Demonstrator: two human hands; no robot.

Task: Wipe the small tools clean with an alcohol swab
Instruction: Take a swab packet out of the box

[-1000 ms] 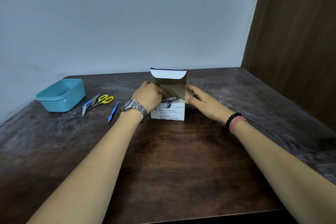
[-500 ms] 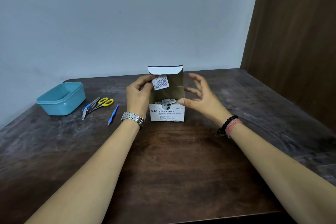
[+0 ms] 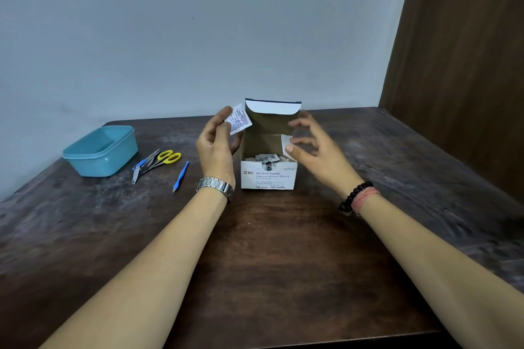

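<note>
**Ana:** Fingers [image 3: 226,115] of the left hand [image 3: 215,144] pinch one sealed swab packet [image 3: 239,119], held up just left of the box's raised lid. The right hand [image 3: 314,142] hovers beside the box with its fingers spread and loosely bent, holding nothing; only the thumb is near the right side flap.

**Ben:** So the step is getting that packet open?

**Ana:** I'd judge so. Best to bring the free right hand across, grip one edge of the packet while the left keeps the opposite corner firm, and tear along the edge, away from the pad inside. Doing it over the bench [image 3: 269,249] means a slip costs nothing.

**Ben:** Count things for me, left to right.

**Ana:** One teal tub [image 3: 102,150] at the far left, no lid on it. Just beside it, the tools: one nail clipper [image 3: 136,177], one pair of yellow-handled scissors [image 3: 166,158] and, overlapping them, something blue-handled I can't make out. Then one blue stick tool [image 3: 181,176], lying apart. All untouched on the bench. Next, one packet in hand, and one open box of alcohol swabs [image 3: 268,178], with several more packets inside, too jumbled to number.
</note>
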